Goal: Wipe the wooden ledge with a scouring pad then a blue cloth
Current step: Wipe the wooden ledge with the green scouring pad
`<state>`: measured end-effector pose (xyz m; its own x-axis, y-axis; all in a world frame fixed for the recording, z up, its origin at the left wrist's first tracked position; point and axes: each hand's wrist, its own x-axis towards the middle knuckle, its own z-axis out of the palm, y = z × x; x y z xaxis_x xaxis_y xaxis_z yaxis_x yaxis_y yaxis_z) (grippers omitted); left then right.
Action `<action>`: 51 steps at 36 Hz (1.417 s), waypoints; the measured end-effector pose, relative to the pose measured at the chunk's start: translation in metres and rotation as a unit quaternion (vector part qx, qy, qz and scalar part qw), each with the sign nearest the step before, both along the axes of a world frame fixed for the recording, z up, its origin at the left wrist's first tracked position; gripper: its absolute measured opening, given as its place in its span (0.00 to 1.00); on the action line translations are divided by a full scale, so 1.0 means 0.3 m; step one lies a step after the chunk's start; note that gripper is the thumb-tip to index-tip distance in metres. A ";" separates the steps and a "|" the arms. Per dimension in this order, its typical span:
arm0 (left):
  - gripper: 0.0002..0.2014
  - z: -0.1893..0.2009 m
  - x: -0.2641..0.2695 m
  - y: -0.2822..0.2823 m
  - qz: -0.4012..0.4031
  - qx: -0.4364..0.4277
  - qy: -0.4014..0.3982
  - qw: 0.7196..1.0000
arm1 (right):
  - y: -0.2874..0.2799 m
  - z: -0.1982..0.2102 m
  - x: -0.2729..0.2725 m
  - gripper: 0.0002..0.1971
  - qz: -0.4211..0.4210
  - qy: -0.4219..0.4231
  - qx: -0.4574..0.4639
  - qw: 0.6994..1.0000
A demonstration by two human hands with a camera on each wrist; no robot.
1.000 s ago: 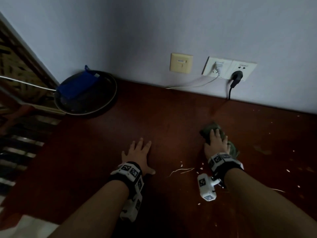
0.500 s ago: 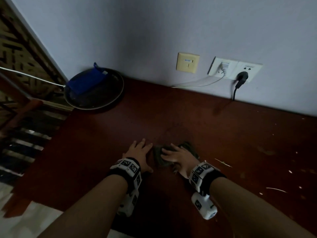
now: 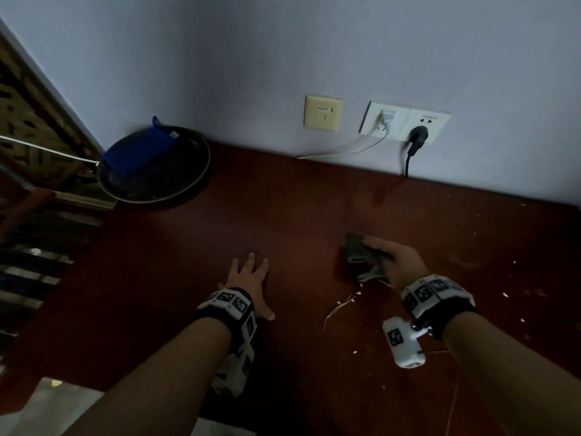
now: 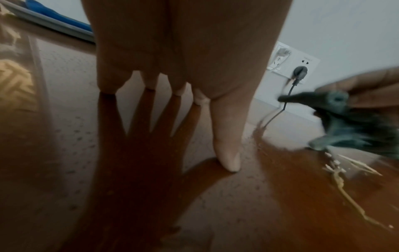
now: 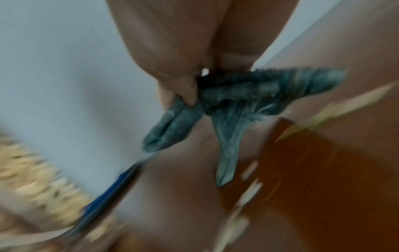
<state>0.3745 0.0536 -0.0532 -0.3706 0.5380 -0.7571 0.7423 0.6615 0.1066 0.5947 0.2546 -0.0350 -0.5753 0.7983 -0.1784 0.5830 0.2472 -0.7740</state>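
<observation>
right hand (image 3: 396, 260) grips scouring pad (image 3: 361, 258) beneath fingers, on wooden ledge (image 3: 283, 215) | left hand (image 3: 248, 280) flat, fingers spread

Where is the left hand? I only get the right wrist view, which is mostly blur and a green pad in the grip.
Observer: The left hand lies flat on the ledge, fingers spread, holding nothing, to the left of the pad.
Operator: And the blue cloth? I see only a blue streak.
Observer: The cloth sits in a round pan at the ledge's far left corner, by the wall, away from both hands.
Operator: Any dirt on the wood?
Observer: Yes. Pale strands lie just on the near side of the pad, between the hands, and specks dot the ledge further right.
</observation>
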 end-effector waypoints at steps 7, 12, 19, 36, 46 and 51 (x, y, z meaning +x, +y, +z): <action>0.60 -0.003 -0.002 -0.008 0.005 0.008 -0.007 1.000 | 0.060 -0.116 0.116 0.25 -0.039 -0.268 0.030 0.962; 0.60 -0.009 -0.004 -0.011 0.012 0.016 -0.014 1.000 | -0.025 -0.166 0.092 0.35 -0.002 -0.321 0.055 0.946; 0.60 -0.011 -0.007 -0.017 0.019 0.026 -0.018 0.999 | -0.218 -0.150 0.008 0.31 0.005 -0.280 0.053 0.959; 0.51 -0.039 0.006 -0.085 0.007 0.061 -0.013 0.998 | -0.313 0.053 -0.060 0.18 0.064 -0.025 -0.154 0.986; 0.48 -0.036 0.025 -0.120 -0.001 0.073 -0.007 0.997 | -0.161 -0.057 0.038 0.37 -0.088 -0.185 -0.041 0.978; 0.45 -0.032 0.034 -0.144 -0.007 0.073 -0.013 0.997 | -0.284 -0.100 -0.006 0.36 -0.065 -0.296 0.005 0.953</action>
